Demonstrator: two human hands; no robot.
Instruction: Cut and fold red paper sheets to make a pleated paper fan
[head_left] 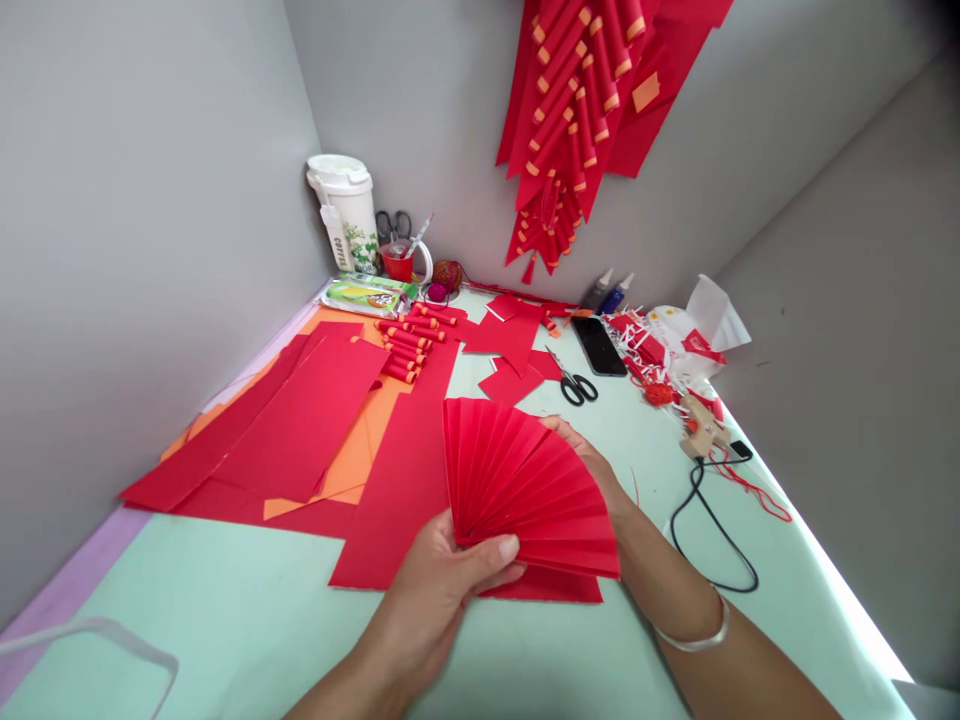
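A red pleated paper fan (517, 480) is spread in front of me, its folds meeting at the lower left. My left hand (457, 570) is closed on that gathered end, with the thumb pressed on the front. Behind the fan's upper right edge, my right hand (581, 445) has its fingers against the paper; the fan covers part of this hand. Below the fan lies a large red paper sheet (390, 510). Black-handled scissors (576, 388) and red paper offcuts (514, 380) rest just beyond it.
Red and orange sheets (300, 420) and small red paper rolls (405, 350) lie left. A white cup (349, 215) stands at the back. Right are a phone (598, 346), paper scraps (637, 340) and a black cable (694, 500). Red paper firecracker decorations (570, 110) hang on the wall.
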